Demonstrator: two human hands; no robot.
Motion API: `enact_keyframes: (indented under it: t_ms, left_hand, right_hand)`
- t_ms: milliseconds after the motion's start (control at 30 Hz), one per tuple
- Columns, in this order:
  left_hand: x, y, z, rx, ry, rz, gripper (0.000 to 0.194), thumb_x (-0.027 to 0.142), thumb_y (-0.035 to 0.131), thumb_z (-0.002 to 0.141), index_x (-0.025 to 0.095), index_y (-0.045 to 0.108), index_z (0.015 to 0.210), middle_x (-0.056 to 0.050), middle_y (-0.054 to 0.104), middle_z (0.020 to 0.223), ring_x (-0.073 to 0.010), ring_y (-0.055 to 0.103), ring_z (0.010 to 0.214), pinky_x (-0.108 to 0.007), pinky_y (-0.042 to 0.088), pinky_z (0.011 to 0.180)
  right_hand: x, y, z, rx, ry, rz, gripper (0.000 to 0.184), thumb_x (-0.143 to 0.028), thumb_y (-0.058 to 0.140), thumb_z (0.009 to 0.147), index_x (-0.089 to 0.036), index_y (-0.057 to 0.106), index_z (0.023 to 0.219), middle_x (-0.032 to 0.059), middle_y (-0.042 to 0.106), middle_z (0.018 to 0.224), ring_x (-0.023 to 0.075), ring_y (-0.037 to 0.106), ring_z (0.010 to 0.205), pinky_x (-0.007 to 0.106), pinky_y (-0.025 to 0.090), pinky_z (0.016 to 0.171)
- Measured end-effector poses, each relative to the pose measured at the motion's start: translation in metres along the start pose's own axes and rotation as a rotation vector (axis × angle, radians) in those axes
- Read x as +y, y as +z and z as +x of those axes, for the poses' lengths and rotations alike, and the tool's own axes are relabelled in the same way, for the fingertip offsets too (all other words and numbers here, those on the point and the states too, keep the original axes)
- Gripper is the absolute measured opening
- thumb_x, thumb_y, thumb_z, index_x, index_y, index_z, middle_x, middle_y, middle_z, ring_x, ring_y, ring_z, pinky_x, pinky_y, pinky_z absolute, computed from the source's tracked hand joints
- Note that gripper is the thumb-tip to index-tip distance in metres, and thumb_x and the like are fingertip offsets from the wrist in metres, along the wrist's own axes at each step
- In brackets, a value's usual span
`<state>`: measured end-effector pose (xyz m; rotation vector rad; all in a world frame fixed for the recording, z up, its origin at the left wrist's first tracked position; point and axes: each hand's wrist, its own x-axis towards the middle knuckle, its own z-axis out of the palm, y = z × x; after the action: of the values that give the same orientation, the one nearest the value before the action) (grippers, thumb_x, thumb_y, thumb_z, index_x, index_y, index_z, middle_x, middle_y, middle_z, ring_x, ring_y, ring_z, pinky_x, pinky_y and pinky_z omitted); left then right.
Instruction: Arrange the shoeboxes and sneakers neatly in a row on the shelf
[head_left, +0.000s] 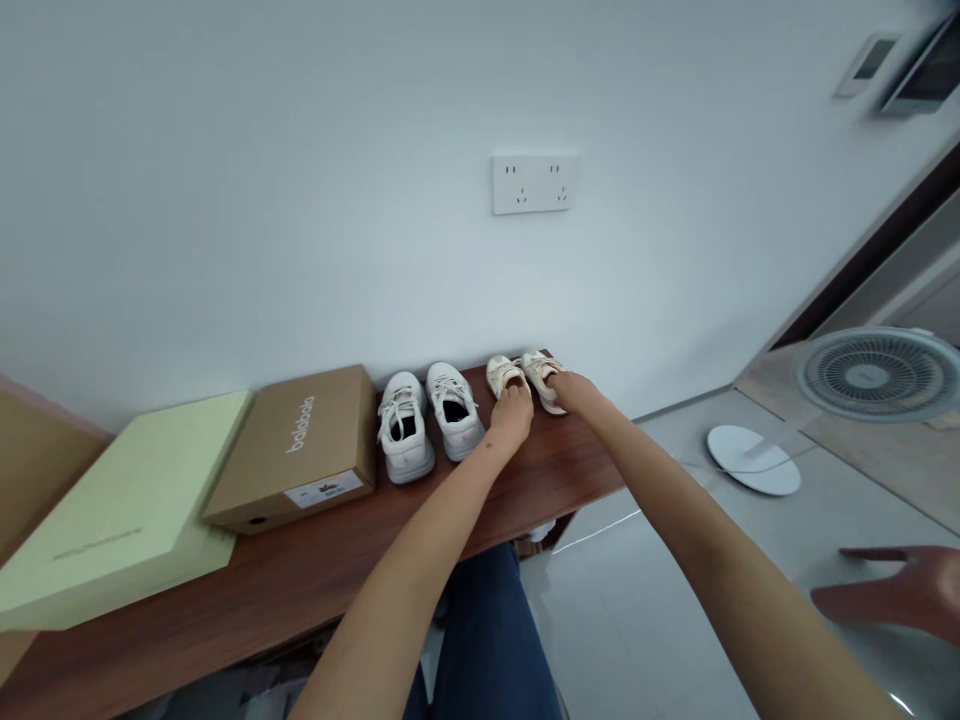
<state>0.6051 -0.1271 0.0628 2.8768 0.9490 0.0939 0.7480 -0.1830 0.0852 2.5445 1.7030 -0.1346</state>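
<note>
A pair of small cream sneakers stands at the right end of a reddish-brown wooden bench [551, 455], toes to the wall. My left hand [513, 412] is closed on the heel of the left small sneaker [504, 372]. On the right small sneaker [541, 372], my right hand [571, 390] grips the heel opening from the right side; its fingertips are partly hidden in the shoe. Just left of them sits a larger pair of white sneakers, the nearer one [457, 415] close to my left forearm and the other [405, 430] beside the box.
A brown shoebox [300, 430] and a pale green box [142, 490] fill the bench's left side. Behind is a white wall with a socket plate [535, 184]. On the floor at right are a white fan [874, 375] and a pinkish-brown stool-like object [900, 595].
</note>
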Motion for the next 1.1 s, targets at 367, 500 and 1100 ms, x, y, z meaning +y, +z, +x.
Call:
enact_keyframes:
  t_ms: [367,500,1100]
  left_hand:
    - [0.004,-0.036,-0.016,0.094,0.055,0.017,0.034,0.005,0.041,0.090,0.007,0.050,0.122,-0.022,0.054,0.127,-0.0289,0.054,0.120,-0.039,0.047,0.095]
    - [0.003,-0.059,-0.036,0.081,0.074,-0.037,0.031,0.011,0.035,0.094,0.012,0.056,0.115,-0.018,0.062,0.119,-0.0260,0.062,0.108,-0.037,0.049,0.087]
    - [-0.080,0.098,-0.371,-0.179,-0.111,-0.438,0.043,0.038,0.030,0.098,0.022,0.061,0.073,-0.005,0.066,0.068,-0.0190,0.066,0.069,-0.027,0.043,0.067]
  right_hand:
    - [-0.002,-0.038,-0.021,0.101,0.003,0.002,0.030,-0.028,0.048,0.094,-0.016,0.063,0.116,0.0171,0.065,0.122,0.0274,0.063,0.109,0.034,0.046,0.086]
    - [-0.010,-0.049,-0.047,0.153,0.008,0.009,0.031,-0.030,0.044,0.096,-0.017,0.063,0.117,0.0157,0.066,0.119,0.0260,0.063,0.106,0.032,0.045,0.083]
    - [-0.201,0.153,-0.273,-0.287,-0.339,0.166,0.018,-0.020,0.068,0.074,-0.019,0.073,0.092,0.0141,0.074,0.089,0.0302,0.072,0.083,0.037,0.055,0.072]
